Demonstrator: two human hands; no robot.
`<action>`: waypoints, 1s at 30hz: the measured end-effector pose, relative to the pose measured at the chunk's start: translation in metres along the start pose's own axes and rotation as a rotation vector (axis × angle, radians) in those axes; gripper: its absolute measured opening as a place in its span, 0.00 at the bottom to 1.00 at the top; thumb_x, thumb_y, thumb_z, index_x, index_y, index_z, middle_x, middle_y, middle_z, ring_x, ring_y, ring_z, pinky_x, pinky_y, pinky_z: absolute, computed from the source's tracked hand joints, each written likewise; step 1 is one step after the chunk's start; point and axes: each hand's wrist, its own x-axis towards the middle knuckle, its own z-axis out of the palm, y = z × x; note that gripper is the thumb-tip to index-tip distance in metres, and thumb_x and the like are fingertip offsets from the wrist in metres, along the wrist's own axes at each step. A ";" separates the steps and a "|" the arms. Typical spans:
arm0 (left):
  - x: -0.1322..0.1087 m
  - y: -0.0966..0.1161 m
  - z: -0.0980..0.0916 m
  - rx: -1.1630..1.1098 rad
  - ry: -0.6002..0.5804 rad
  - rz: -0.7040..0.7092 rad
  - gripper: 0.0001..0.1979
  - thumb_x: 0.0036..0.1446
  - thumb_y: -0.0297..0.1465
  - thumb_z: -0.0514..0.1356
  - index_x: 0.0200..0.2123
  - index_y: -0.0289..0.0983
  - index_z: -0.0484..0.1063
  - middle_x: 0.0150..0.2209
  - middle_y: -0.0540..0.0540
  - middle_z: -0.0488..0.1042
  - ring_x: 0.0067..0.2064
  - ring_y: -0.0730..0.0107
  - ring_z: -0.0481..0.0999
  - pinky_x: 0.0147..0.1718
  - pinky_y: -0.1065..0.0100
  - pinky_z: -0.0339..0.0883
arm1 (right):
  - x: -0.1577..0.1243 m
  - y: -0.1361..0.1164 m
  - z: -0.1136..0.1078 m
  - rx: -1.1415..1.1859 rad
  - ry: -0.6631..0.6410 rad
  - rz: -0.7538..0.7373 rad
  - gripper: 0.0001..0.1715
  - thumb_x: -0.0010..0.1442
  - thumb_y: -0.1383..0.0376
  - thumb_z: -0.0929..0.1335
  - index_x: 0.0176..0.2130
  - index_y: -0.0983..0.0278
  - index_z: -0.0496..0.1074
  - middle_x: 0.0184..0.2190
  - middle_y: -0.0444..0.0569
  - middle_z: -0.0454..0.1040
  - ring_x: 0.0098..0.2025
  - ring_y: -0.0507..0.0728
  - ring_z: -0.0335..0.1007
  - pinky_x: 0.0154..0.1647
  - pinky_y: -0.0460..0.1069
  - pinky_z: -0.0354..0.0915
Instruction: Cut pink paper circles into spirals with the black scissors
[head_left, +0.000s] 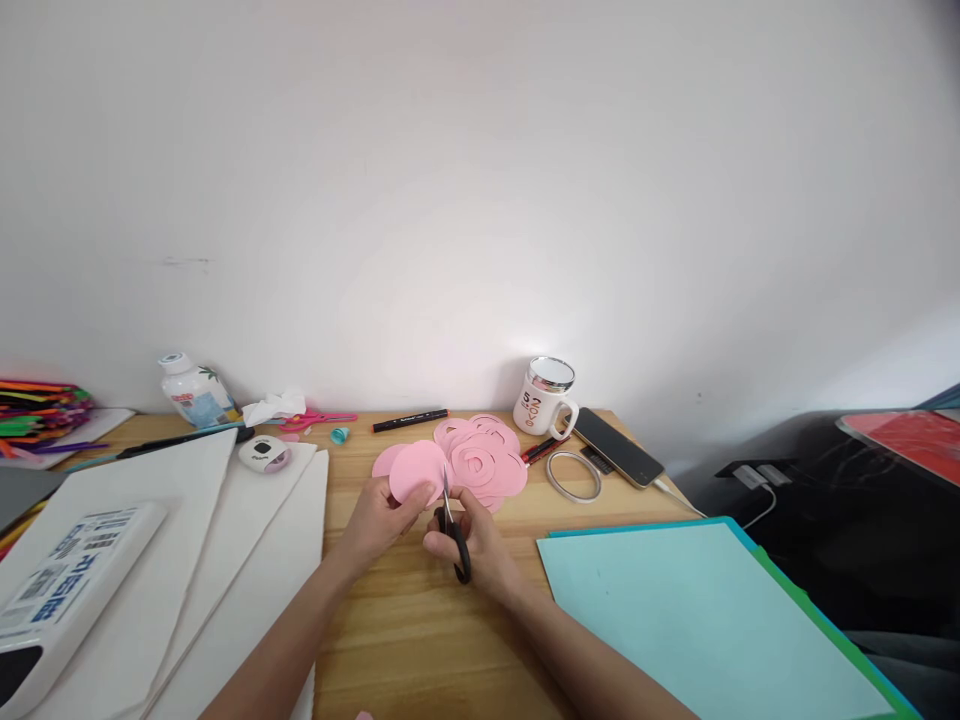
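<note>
Between the thumb and fingers of my left hand (pixel 385 521) is a round pink paper disc (pixel 416 470), held up off the table. My right hand (pixel 478 545) grips a pair of black-handled scissors (pixel 454 540), with the blades pointing away from me at the disc's right edge. Whether the blades are biting into the paper, I cannot tell. Just behind the hands lies a pile of pink paper cut-outs (pixel 480 458), some cut into spirals. Another pink piece (pixel 385 458) shows partly behind the disc.
A black marker (pixel 410 420), white mug (pixel 541 398), phone (pixel 619 447) on a cable and tape ring (pixel 574 477) lie behind the hands. Light blue sheets (pixel 675 610) cover the right. White boards (pixel 247 560) and a white bottle (pixel 196 392) are on the left. Pink scissors (pixel 322 418) lie near the wall.
</note>
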 end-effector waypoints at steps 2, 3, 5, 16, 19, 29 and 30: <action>0.000 0.000 0.000 -0.010 0.000 0.004 0.20 0.49 0.42 0.56 0.13 0.38 0.55 0.12 0.55 0.54 0.17 0.78 0.53 0.15 0.73 0.45 | 0.000 -0.001 0.001 0.006 0.001 -0.010 0.30 0.41 0.58 0.75 0.38 0.60 0.58 0.22 0.38 0.65 0.23 0.49 0.55 0.20 0.43 0.50; 0.000 0.000 0.000 -0.015 0.002 0.001 0.20 0.49 0.42 0.56 0.13 0.38 0.56 0.12 0.55 0.55 0.17 0.78 0.53 0.15 0.73 0.45 | 0.000 -0.002 0.001 0.006 -0.001 -0.013 0.29 0.41 0.58 0.75 0.38 0.60 0.58 0.22 0.38 0.65 0.23 0.49 0.55 0.20 0.43 0.50; 0.000 0.000 0.000 -0.023 0.005 -0.010 0.20 0.48 0.43 0.56 0.13 0.38 0.56 0.12 0.55 0.55 0.17 0.78 0.53 0.15 0.73 0.46 | 0.000 -0.002 0.001 0.007 -0.006 -0.016 0.28 0.42 0.58 0.75 0.37 0.60 0.58 0.22 0.38 0.64 0.22 0.49 0.54 0.19 0.43 0.48; 0.001 -0.005 -0.002 -0.055 0.006 -0.015 0.20 0.49 0.44 0.57 0.14 0.37 0.60 0.12 0.55 0.55 0.16 0.78 0.54 0.15 0.74 0.47 | -0.001 -0.005 0.003 -0.023 0.000 0.009 0.26 0.44 0.56 0.73 0.37 0.60 0.58 0.14 0.32 0.58 0.16 0.47 0.49 0.16 0.41 0.46; 0.001 -0.005 -0.003 -0.052 0.023 -0.015 0.21 0.49 0.44 0.56 0.13 0.36 0.61 0.12 0.55 0.55 0.16 0.78 0.54 0.15 0.74 0.48 | -0.001 -0.005 0.003 -0.026 -0.001 0.008 0.26 0.45 0.55 0.73 0.37 0.60 0.57 0.13 0.31 0.59 0.15 0.47 0.51 0.15 0.41 0.47; 0.002 -0.004 0.001 -0.155 0.045 -0.013 0.21 0.52 0.45 0.55 0.17 0.35 0.63 0.12 0.55 0.59 0.14 0.79 0.55 0.13 0.75 0.49 | -0.001 -0.004 0.007 -0.006 0.015 0.022 0.26 0.45 0.55 0.73 0.36 0.60 0.57 0.11 0.31 0.60 0.13 0.47 0.51 0.15 0.42 0.50; 0.002 -0.004 0.002 -0.165 0.038 -0.024 0.21 0.52 0.46 0.55 0.17 0.35 0.63 0.12 0.54 0.60 0.13 0.80 0.55 0.13 0.75 0.48 | -0.001 -0.004 0.008 -0.015 0.017 0.024 0.26 0.45 0.54 0.72 0.37 0.61 0.57 0.11 0.31 0.60 0.13 0.47 0.52 0.15 0.42 0.49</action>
